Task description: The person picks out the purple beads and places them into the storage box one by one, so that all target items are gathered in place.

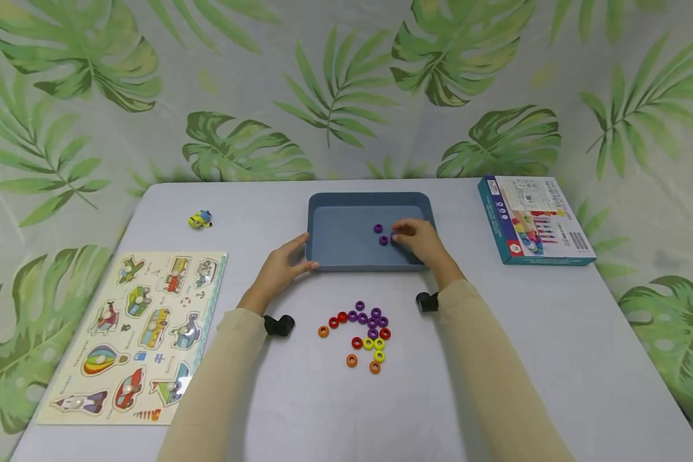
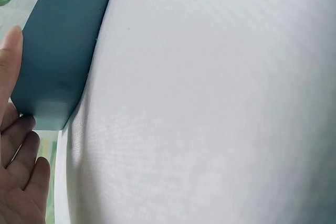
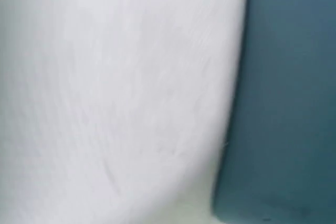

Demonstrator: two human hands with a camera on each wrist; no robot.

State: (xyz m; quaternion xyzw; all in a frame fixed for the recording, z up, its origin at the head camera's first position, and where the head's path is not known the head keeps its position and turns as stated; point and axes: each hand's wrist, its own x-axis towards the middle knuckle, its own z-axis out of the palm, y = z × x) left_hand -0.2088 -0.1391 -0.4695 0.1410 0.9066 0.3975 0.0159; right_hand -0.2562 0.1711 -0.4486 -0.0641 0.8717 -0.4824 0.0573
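Note:
A shallow blue-grey tray (image 1: 346,234) lies on the white-covered table. At its front left corner my left hand (image 1: 278,268) rests with thumb and fingers spread; the left wrist view has the thumb against the outer wall and the other fingers loosely bent. My right hand (image 1: 426,246) reaches over the tray's right side, pinching a purple bead low inside it, mostly hidden by the fingertips. Just left of those fingertips sit two loose purple beads, one farther back (image 1: 378,228) and one nearer (image 1: 384,240). Tray wall and cloth fill the right wrist view, without the hand.
Several purple beads (image 1: 362,318), red beads (image 1: 342,317), yellow beads (image 1: 379,356) and orange beads (image 1: 351,360) lie in front of the tray. A picture puzzle board (image 1: 133,337) is at left, a small toy (image 1: 200,219) behind it. A printed box (image 1: 537,221) stands back right.

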